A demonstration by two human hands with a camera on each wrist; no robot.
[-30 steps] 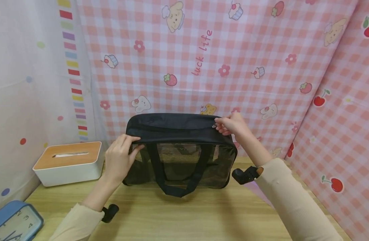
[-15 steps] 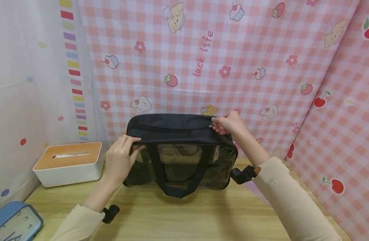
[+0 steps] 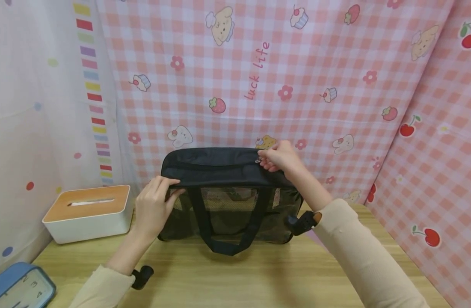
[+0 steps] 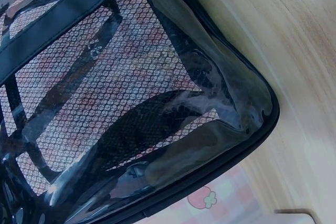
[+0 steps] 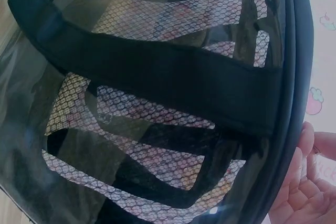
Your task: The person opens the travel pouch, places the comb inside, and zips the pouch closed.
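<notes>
A black bag (image 3: 220, 177) with clear front and mesh back stands upright on the wooden table, its dark top panel tilted toward me. A black strap handle (image 3: 231, 248) hangs down its front. My left hand (image 3: 152, 205) grips the bag's upper left front edge, thumb below and fingers on top. On the top panel, my right hand (image 3: 280, 157) pinches a small silver zipper pull (image 3: 258, 161) right of the middle. A dark slit runs along the zipper line to its left. In the right wrist view, my right fingers show past the bag's dark edge (image 5: 294, 93); the zipper pull is hidden there.
A white tissue box (image 3: 93, 226) with a wooden lid stands left of the bag. A blue clock (image 3: 25, 284) sits at the near left. Pink checked cloth (image 3: 235, 85) hangs behind the bag. Something pink lies partly hidden behind the right sleeve.
My right hand has slid left along the bag's top, carrying the zipper pull with it. My left hand keeps its grip on the front edge, and the bag stays in place.
</notes>
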